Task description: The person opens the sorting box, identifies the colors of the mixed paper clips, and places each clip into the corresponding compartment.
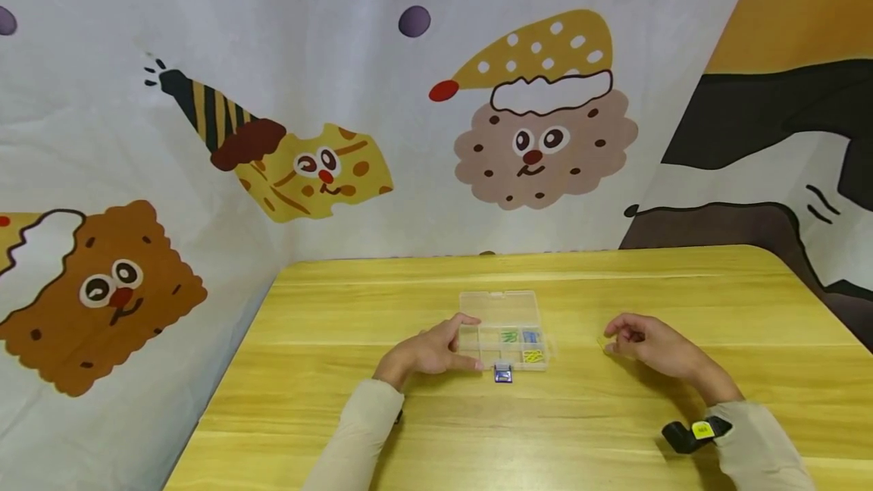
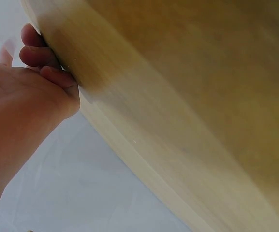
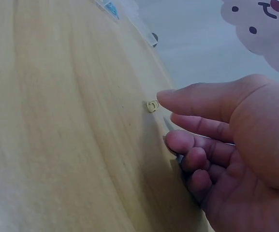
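Note:
A clear plastic compartment box (image 1: 501, 309) lies on the table with its lid raised. Its right-hand compartments hold green paper clips (image 1: 509, 337), blue paper clips (image 1: 531, 337) and yellow paper clips (image 1: 533, 356). My left hand (image 1: 436, 347) grips the box's left side, fingers at the back and thumb at the front. To the right, my right hand (image 1: 648, 343) is at a single yellow paper clip (image 3: 152, 105). The thumb tip meets the clip in the right wrist view, with a gap between thumb and index finger. The other fingers (image 3: 196, 159) are bent.
The wooden table (image 1: 327, 415) has its back edge against a cloth (image 1: 423, 195) printed with cartoon biscuits. A small blue and white tag (image 1: 503, 374) sits at the front of the box. A black wrist device (image 1: 689, 434) is strapped to the right wrist.

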